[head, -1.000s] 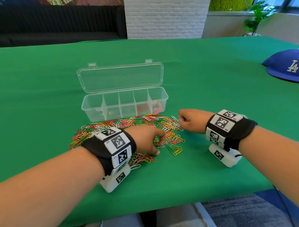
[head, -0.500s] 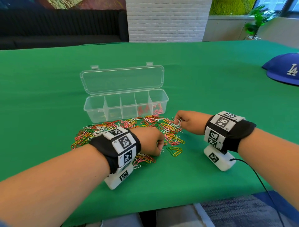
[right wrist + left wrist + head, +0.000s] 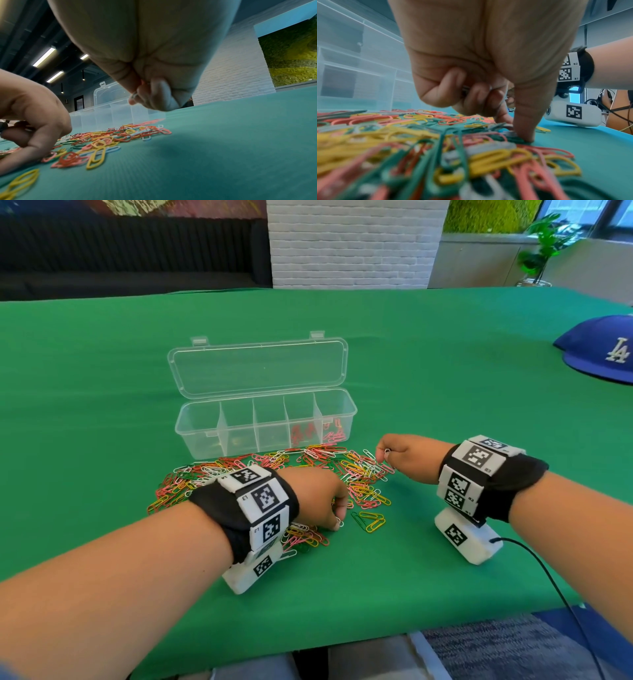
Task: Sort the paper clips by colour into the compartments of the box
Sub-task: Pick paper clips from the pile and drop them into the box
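Note:
A heap of pink, red, yellow, green and white paper clips (image 3: 308, 463) lies in front of the clear box (image 3: 267, 402), whose lid is laid back. Red clips (image 3: 301, 433) lie in its fourth compartment and pink clips (image 3: 337, 431) in the rightmost. My left hand (image 3: 337, 520) is curled over the heap's near side, and its thumb and forefinger pinch a white clip (image 3: 510, 134) against the cloth. Pale clips (image 3: 465, 88) sit inside its curled fingers. At the heap's right edge my right hand (image 3: 383, 455) pinches a white clip (image 3: 134, 96) just above the cloth.
A blue cap (image 3: 603, 350) lies at the far right of the green table (image 3: 445, 371). A black cable (image 3: 548, 570) runs from the right wrist camera over the near table edge. A few yellow and green clips (image 3: 370, 520) lie apart beside my left hand.
My right hand has moved left to the heap's edge and pinched up a white clip. My left hand's fingers have curled in tighter over the near clips.

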Demonstrator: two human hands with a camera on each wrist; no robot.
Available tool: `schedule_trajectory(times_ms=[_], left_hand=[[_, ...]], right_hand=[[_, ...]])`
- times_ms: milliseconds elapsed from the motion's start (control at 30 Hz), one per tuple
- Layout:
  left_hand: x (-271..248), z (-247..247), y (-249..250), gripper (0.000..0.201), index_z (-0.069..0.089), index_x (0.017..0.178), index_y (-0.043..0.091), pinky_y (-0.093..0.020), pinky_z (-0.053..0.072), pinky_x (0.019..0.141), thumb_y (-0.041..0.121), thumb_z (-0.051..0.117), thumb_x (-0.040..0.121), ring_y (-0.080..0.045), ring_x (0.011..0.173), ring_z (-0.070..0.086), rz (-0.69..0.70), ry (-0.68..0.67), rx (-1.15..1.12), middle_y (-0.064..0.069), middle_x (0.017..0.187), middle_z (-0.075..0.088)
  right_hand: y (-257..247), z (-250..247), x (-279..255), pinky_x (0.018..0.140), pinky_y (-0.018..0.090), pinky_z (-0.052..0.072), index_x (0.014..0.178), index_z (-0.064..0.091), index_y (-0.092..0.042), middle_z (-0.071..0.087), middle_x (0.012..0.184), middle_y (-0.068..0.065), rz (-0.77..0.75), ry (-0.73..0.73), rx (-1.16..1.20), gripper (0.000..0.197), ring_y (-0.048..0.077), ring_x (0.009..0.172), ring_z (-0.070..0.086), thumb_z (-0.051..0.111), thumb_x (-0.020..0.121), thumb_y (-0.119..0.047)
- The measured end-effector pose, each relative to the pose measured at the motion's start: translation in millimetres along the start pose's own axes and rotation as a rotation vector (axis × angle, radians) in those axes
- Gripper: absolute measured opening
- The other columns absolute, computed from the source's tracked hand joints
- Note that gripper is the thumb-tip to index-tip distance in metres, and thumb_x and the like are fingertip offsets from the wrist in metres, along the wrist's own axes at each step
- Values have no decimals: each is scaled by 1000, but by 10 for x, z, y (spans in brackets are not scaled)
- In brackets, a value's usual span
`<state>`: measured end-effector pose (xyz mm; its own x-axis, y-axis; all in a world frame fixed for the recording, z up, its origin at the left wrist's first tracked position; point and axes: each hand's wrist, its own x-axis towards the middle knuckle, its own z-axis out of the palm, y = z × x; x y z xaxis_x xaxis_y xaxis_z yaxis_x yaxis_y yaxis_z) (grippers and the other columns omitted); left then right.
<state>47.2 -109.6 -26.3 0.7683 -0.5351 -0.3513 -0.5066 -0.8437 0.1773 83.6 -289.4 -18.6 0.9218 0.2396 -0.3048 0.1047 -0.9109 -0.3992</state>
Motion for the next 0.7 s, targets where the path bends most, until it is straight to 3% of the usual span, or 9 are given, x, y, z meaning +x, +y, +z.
schedule_trajectory(times_ms=[133,200,300,433,633,700], left_hand=[[6,-25,47,2,59,89,26,-19,30,51,27,58,88,-9,66,45,20,-37,64,11,70,48],[5,-30,68,3,58,88,25,-19,30,50,27,56,89,-12,72,47,28,-36,100,10,75,50],[6,-14,52,9,63,92,19,-18,32,50,24,56,88,-12,70,48,15,-29,67,8,76,53],[-23,0,23,9,64,89,19,-20,36,53,24,58,86,-11,66,48,11,-31,-3,9,70,52],[-68,-170,-71,9,56,80,22,-21,39,59,25,58,88,-8,62,46,-15,-18,-295,8,71,54],[-83,-209,-105,14,53,77,19,-20,40,60,17,56,90,-9,62,48,-49,-17,-521,5,70,55]], right_hand=[[4,-2,13,55,23,34,94,49,-21,49,81,0,21,-22,12,20,9,57,39,33,96,-10],[9,-6,10,52,21,31,91,50,-20,46,72,-4,34,-28,27,21,7,56,38,33,96,-9],[27,-8,0,52,21,33,76,46,-23,42,64,-4,69,-17,64,30,9,55,38,31,95,-5],[74,-8,10,54,25,34,72,44,-22,43,64,1,124,-5,152,32,15,54,39,29,93,-4],[89,23,55,45,20,30,72,44,-16,47,64,1,149,-18,304,31,15,51,37,26,90,1],[95,11,74,41,18,29,73,44,-16,46,63,1,160,-1,338,32,14,49,37,24,89,3]])
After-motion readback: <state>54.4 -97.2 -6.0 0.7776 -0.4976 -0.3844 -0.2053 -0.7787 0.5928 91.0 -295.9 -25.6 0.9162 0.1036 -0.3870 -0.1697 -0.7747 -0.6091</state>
